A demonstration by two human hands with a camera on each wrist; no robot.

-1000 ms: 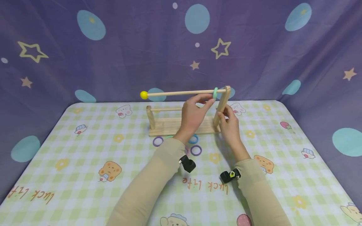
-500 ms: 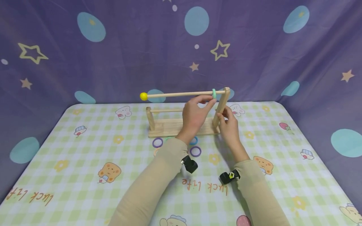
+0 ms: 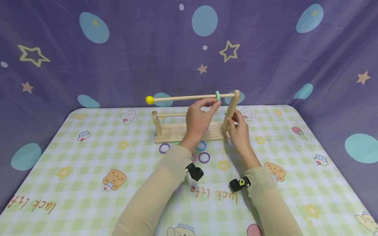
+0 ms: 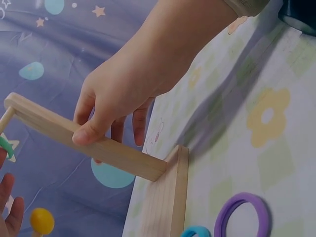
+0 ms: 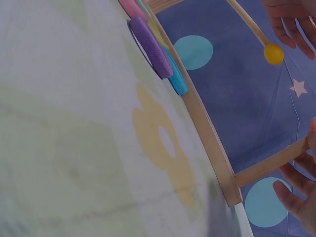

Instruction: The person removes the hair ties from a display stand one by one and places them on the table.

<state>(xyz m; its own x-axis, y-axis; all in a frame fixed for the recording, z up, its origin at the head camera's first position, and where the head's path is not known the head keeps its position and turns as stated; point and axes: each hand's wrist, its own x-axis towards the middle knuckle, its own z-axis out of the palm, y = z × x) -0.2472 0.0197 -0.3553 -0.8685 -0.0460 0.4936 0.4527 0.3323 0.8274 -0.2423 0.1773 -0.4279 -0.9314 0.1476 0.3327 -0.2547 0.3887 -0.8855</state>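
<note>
A mint-green hair tie [image 3: 218, 96] hangs around the upper rod [image 3: 183, 98] of a wooden stand, some way in from the tall post [image 3: 231, 109]. My left hand [image 3: 198, 118] pinches this hair tie between thumb and fingers from below. My right hand [image 3: 240, 129] grips the tall post at its middle, thumb on the near side, as the left wrist view shows. A yellow ball [image 3: 149, 100] caps the rod's free left end. Below run a lower rod [image 3: 172, 115] on a short post [image 3: 157, 124] and the flat base [image 3: 177, 131].
In front of the base lie several hair ties: a purple one [image 4: 265, 217], a blue one [image 4: 195, 230], a pink one [image 5: 132, 7] and others partly hidden by the left forearm. A checked cloth [image 3: 88, 170] covers the table, with a purple curtain [image 3: 133, 65] behind.
My left hand has drawn the mint-green hair tie leftward along the upper rod, away from the tall post. My right hand has kept its grip on the post.
</note>
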